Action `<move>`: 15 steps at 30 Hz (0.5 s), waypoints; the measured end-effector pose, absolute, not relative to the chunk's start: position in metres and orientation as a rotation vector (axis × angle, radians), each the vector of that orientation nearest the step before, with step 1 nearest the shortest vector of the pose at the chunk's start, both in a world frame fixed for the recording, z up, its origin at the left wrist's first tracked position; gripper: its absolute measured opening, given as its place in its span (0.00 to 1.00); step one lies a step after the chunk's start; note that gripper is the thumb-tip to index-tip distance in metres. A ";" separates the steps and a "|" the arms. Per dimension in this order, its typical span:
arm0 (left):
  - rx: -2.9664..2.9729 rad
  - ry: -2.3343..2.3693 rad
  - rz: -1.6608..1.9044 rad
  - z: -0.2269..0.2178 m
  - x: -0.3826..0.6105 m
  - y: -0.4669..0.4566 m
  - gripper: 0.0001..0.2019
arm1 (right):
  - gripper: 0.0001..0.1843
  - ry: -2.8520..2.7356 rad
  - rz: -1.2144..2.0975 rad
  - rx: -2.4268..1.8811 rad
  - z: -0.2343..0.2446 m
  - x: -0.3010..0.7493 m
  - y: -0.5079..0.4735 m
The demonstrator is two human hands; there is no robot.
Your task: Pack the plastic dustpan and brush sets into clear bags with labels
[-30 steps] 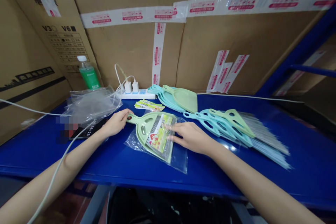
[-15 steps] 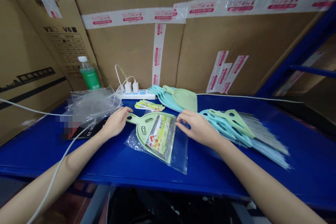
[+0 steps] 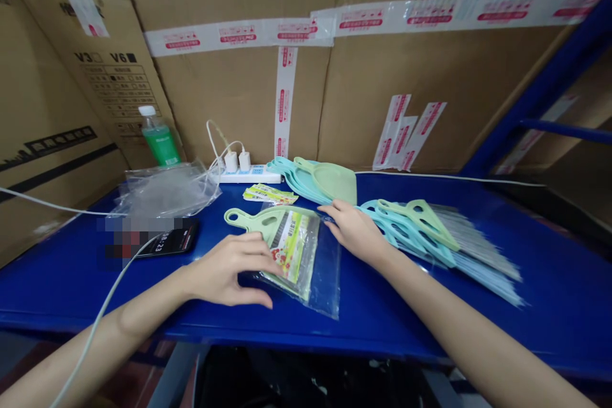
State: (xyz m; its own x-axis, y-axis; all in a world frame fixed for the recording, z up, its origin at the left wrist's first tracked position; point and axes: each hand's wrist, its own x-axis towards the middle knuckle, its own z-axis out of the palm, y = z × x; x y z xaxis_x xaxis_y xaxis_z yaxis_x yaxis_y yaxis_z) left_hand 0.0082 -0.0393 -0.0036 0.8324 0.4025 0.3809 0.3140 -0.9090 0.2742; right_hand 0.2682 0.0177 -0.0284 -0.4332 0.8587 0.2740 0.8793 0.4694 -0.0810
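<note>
A light green dustpan with a printed card lies inside a clear plastic bag on the blue table. My left hand rests at the bag's near left edge, thumb out and fingers curled over the plastic. At the bag's far right corner, my right hand lies with fingers stretched onto the plastic. Just right of that hand sits a pile of teal and green hand brushes. A stack of dustpans lies behind the bag.
A heap of clear bags and a phone with a white cable lie at the left. A green bottle, a power strip and paper cards stand near the cardboard boxes at the back.
My left hand left the dustpan's handle and moved toward me to the bag's near left edge. My right hand went from the card up to the bag's far right corner.
</note>
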 end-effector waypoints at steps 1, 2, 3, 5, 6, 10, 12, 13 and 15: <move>2.823 0.528 0.624 -0.005 0.009 -0.040 0.13 | 0.17 -2.453 -0.101 -1.494 -0.029 0.268 0.018; 2.831 0.518 0.613 -0.006 0.010 -0.040 0.12 | 0.17 -2.466 -0.089 -1.494 -0.029 0.268 0.019; 2.835 0.522 0.612 -0.008 0.010 -0.040 0.10 | 0.17 -2.478 -0.073 -1.490 -0.029 0.268 0.020; 2.824 0.541 0.627 -0.010 0.010 -0.039 0.06 | 0.17 -2.495 -0.046 -1.483 -0.029 0.268 0.020; 2.812 0.547 0.632 -0.010 0.010 -0.038 0.07 | 0.17 -2.501 -0.034 -1.485 -0.028 0.268 0.019; 2.748 0.550 0.579 -0.008 0.006 -0.035 0.08 | 0.18 -2.510 0.035 -1.546 -0.020 0.267 0.013; 2.715 0.572 0.525 -0.006 0.003 -0.035 0.08 | 0.17 -2.508 0.089 -1.603 -0.015 0.268 0.009; 2.702 0.591 0.502 -0.005 0.002 -0.035 0.08 | 0.16 -2.513 0.114 -1.626 -0.013 0.269 0.006; 2.684 0.635 0.471 -0.003 -0.001 -0.035 0.08 | 0.13 -2.541 0.161 -1.640 -0.009 0.272 0.003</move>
State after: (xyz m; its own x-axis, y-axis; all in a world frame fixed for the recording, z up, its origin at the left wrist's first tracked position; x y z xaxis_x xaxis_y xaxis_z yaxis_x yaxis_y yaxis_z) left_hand -0.0014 -0.0349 -0.0034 0.8449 0.4796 0.2370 0.3663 -0.8415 0.3972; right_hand 0.2722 0.0029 -0.0091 -0.4091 0.9117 0.0376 0.8997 0.4099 -0.1499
